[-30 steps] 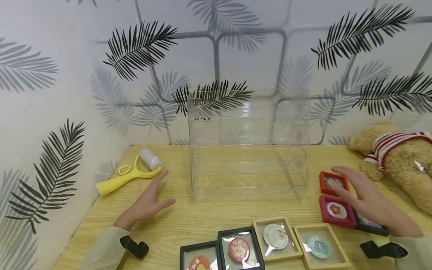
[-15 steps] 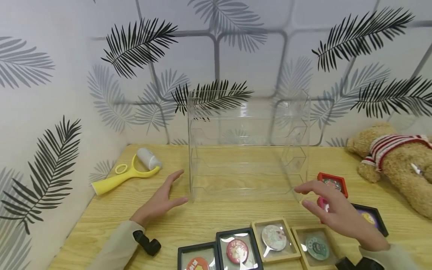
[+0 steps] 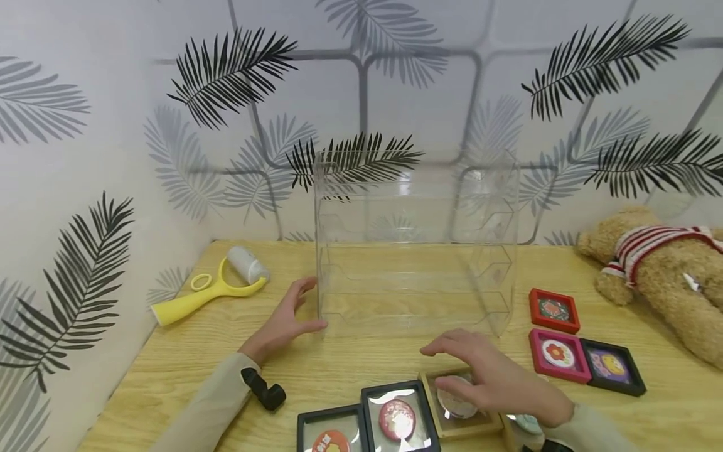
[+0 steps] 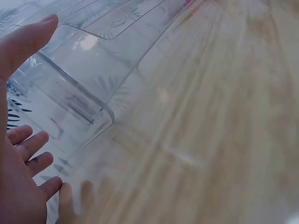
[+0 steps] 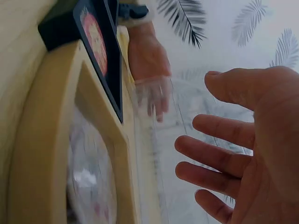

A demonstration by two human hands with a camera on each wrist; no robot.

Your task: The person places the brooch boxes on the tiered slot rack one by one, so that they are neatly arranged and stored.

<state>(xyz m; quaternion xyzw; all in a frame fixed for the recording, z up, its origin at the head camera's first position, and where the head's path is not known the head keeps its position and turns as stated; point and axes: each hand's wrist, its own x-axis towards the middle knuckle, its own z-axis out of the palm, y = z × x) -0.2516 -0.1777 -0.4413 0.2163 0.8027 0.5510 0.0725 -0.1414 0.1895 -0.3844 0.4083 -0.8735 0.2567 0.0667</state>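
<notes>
A clear acrylic tiered display rack (image 3: 418, 323) stands mid-table near the back wall. At its lower left edge is my left hand (image 3: 282, 326), thumb and fingers spread around the near corner; in the left wrist view the clear panel (image 4: 88, 79) lies beside the open palm. My right hand (image 3: 491, 380) hovers with fingers loosely bent and nothing in them, overlapping a wooden display frame (image 3: 469, 432) with a pale round badge (image 5: 91, 172). Left of it lie a black frame with a pink-red badge (image 3: 397, 419) and another black frame with an orange badge (image 3: 332, 442). My right wrist partly hides a second wooden frame.
Red (image 3: 553, 310), magenta (image 3: 559, 355) and black (image 3: 612, 367) badge frames lie at the right. A teddy bear (image 3: 666, 270) lies behind them. Back left are a yellow Y-shaped handle (image 3: 194, 306), a yellow ring (image 3: 201, 282) and a grey-white cylinder (image 3: 247, 265). Leaf-patterned walls border the table.
My right hand has moved left from over the coloured frames, uncovering them, to above the wooden frames. My left hand has moved right and forward to the rack's left edge.
</notes>
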